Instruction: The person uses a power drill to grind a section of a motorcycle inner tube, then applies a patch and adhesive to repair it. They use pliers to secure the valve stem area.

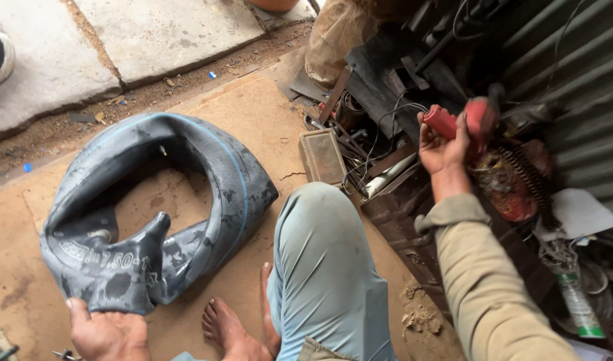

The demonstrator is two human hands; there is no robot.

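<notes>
**On the brown board, one tube and one red tool in hand**

On the brown board (266, 120) that covers the ground, we see one black rubber inner tube (153, 214), deflated and folded into a loose ring. A thin blue line runs around its outer curve, pale lettering shows on its near fold, and a metal valve pokes out on its inner left side. Its surface is dull and blotched with grey patches.

Our left hand (106, 331) lies at the tube's near edge, palm up and fingers spread under the fold, touching it rather than clamping it. Our right hand (443, 144) reaches well away to the right, fingers wrapped closed around the handle of one red power tool (470, 120) above a heap of dark metal parts.

We count two bare feet (236, 327) just beside the tube, one bent knee in pale blue trousers (326, 267), and one small rectangular tin (322, 157) past the knee.
</notes>
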